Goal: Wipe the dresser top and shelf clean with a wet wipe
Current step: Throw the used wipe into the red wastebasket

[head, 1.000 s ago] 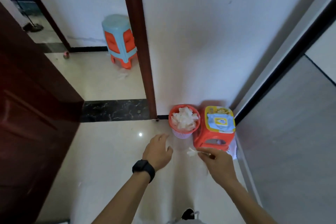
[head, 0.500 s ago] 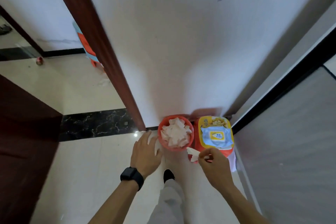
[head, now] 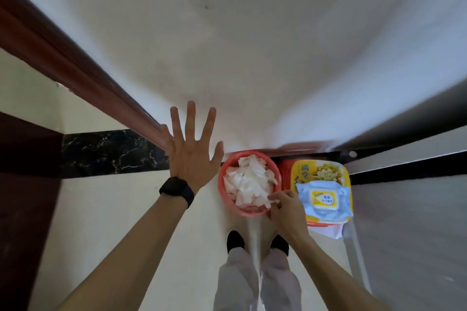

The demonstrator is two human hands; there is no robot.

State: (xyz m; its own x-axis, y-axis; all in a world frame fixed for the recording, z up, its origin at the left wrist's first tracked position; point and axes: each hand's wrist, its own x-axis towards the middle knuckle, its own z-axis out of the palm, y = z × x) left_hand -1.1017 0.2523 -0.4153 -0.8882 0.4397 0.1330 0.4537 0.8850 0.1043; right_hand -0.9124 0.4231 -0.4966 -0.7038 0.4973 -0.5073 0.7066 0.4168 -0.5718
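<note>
So you're looking straight down a smooth white wall (head: 252, 58) at a glossy cream tile floor (head: 113, 209), with a dark reddish wooden door frame (head: 75, 68) slanting in from the left and a black veined marble strip (head: 108, 151) crossing under it. A red plastic stool (head: 284, 174) is sitting against the wall, carrying a yellow printed box (head: 318, 171) with a soft pale-blue wet wipe pack (head: 324, 198) lying on top. Just beside it on the left, a round orange bin (head: 242, 212) is holding a heap of crumpled white sheets.

Your left hand (head: 192, 156), black watch (head: 177, 189) on the wrist, is reaching out toward the wall with all fingers splayed wide; can't tell if it's actually pressing. Your right hand (head: 285, 209) is curling over the bin's near rim, fingertips pinching a small white wipe (head: 273, 201).

Half a second back that left hand was lower with fingers loosely together, and the wipe was out in front of the stool.
</note>
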